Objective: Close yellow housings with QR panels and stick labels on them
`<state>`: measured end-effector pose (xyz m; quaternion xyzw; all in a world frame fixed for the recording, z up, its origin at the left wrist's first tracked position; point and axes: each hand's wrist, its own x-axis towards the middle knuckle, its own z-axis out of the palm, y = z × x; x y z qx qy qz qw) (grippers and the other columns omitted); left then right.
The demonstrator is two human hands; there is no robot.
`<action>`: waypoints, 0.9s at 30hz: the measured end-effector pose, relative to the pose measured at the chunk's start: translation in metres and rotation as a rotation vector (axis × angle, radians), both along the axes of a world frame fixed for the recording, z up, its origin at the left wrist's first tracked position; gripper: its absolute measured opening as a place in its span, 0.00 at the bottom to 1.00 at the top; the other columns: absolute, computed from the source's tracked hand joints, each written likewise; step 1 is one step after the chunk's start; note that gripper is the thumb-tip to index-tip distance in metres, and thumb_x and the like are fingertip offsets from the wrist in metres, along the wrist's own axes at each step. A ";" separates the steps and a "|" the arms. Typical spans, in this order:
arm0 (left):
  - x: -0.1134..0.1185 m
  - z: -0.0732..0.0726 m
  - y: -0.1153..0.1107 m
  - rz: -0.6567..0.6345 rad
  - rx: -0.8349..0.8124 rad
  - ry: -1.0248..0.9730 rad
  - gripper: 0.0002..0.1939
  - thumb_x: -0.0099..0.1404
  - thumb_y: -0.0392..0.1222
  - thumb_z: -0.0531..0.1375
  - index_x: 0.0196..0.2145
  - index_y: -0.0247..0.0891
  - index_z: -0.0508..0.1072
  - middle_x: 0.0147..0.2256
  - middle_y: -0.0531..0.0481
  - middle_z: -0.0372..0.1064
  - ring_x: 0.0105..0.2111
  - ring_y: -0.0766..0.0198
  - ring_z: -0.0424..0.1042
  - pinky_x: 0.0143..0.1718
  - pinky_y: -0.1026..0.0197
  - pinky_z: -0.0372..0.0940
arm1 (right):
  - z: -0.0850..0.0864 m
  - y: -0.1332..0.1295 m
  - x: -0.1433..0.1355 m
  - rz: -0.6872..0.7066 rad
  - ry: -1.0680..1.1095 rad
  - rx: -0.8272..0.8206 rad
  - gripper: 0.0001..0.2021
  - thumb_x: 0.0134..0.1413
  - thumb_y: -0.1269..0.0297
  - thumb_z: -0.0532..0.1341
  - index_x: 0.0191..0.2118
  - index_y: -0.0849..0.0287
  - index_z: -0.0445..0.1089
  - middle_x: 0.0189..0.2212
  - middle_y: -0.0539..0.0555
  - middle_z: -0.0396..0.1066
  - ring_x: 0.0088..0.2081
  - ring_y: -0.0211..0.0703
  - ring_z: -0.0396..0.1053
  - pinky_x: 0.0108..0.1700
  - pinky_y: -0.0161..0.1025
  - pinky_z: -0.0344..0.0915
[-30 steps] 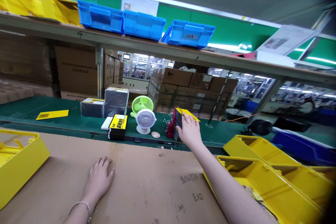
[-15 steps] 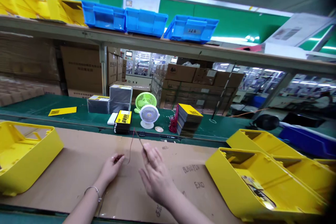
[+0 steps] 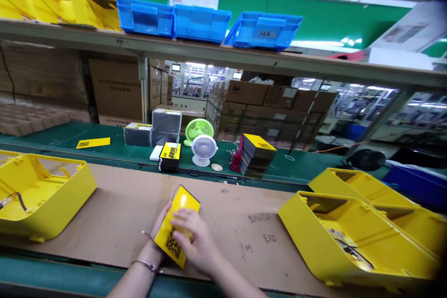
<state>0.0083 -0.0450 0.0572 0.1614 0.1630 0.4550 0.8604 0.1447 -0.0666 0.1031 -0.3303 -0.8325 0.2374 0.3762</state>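
Both hands meet at about 6 o'clock over the brown cardboard sheet (image 3: 115, 205) that covers the bench. The left hand (image 3: 159, 233) lies under a flat yellow card printed with a black QR code (image 3: 176, 223) and is mostly hidden by it, so its grip cannot be made out beyond the fingers showing at the card's left edge. The right hand (image 3: 195, 242) rests on top, fingers curled over the card's right side and pinching it. A thin pale string end (image 3: 144, 233) sticks out just left of the card; where it is fastened is hidden.

At 9 o'clock an open yellow plastic housing (image 3: 45, 195) holds a dark wire (image 3: 16, 195), cut off by the frame edge. At 3 to 4 o'clock a second yellow plastic shell (image 3: 335, 242) carries a dark cable and a label inside, too small to read. More yellow shells (image 3: 363, 186) stand behind it, contents unseen.

Toward 12 o'clock, on the green belt (image 3: 52, 137), stand a stack of yellow-topped cards (image 3: 256, 153) with a red bundle of strings (image 3: 236, 160) touching its left side, a white desk fan (image 3: 204, 149) and a green one (image 3: 199, 128). On the shelf above sit three blue plastic bins (image 3: 206, 23); their insides cannot be seen.
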 end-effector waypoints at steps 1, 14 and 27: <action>0.001 -0.001 0.000 -0.033 -0.021 -0.012 0.29 0.59 0.58 0.52 0.49 0.33 0.66 0.38 0.41 0.73 0.38 0.50 0.72 0.45 0.48 0.61 | 0.001 0.013 0.003 -0.127 0.067 -0.006 0.15 0.54 0.61 0.55 0.48 0.52 0.67 0.51 0.53 0.64 0.55 0.44 0.57 0.57 0.46 0.53; 0.005 -0.002 -0.006 -0.202 -0.081 -0.017 0.32 0.59 0.57 0.52 0.55 0.35 0.59 0.42 0.36 0.71 0.43 0.46 0.70 0.43 0.42 0.61 | -0.027 0.087 0.007 -0.357 0.183 -0.265 0.18 0.54 0.62 0.50 0.47 0.60 0.68 0.45 0.56 0.70 0.46 0.46 0.68 0.50 0.46 0.63; -0.006 0.000 0.005 0.162 -0.063 -0.027 0.32 0.59 0.53 0.53 0.56 0.33 0.57 0.41 0.38 0.72 0.38 0.49 0.73 0.38 0.51 0.65 | 0.018 -0.016 0.075 -0.017 -0.495 -0.120 0.19 0.48 0.74 0.52 0.40 0.45 0.72 0.37 0.47 0.74 0.43 0.43 0.68 0.53 0.47 0.59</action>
